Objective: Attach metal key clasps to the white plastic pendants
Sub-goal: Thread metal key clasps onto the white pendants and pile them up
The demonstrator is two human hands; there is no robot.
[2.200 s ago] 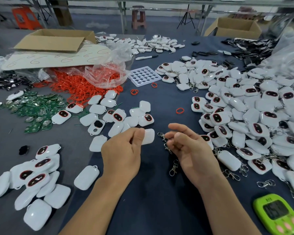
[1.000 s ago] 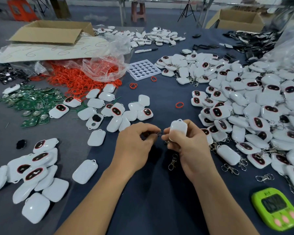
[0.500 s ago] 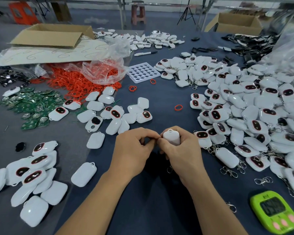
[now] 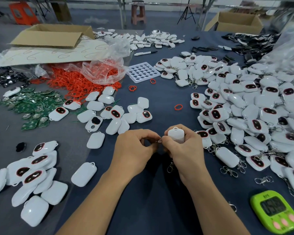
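Observation:
My right hand (image 4: 185, 150) grips a white plastic pendant (image 4: 176, 135) upright, its small loop pointing away from me. A metal key clasp (image 4: 170, 167) hangs below that hand. My left hand (image 4: 134, 150) pinches the clasp's ring at a small metal tip (image 4: 158, 141) between the two hands, fingertips touching. Loose clasps (image 4: 229, 171) lie on the dark cloth to the right. Bare white pendants (image 4: 84, 173) lie to the left, and a large heap of pendants with clasps (image 4: 244, 116) fills the right side.
A green timer (image 4: 275, 212) sits near the front right edge. Red rubber rings (image 4: 78, 82) spill from a plastic bag, beside green circuit boards (image 4: 32, 106). A white tray with round holes (image 4: 143, 72) and a cardboard box (image 4: 53, 35) stand farther back.
My left hand picked a pendant off the table and passed it to the right hand. Both hands then came together around a clasp, which now hangs below them.

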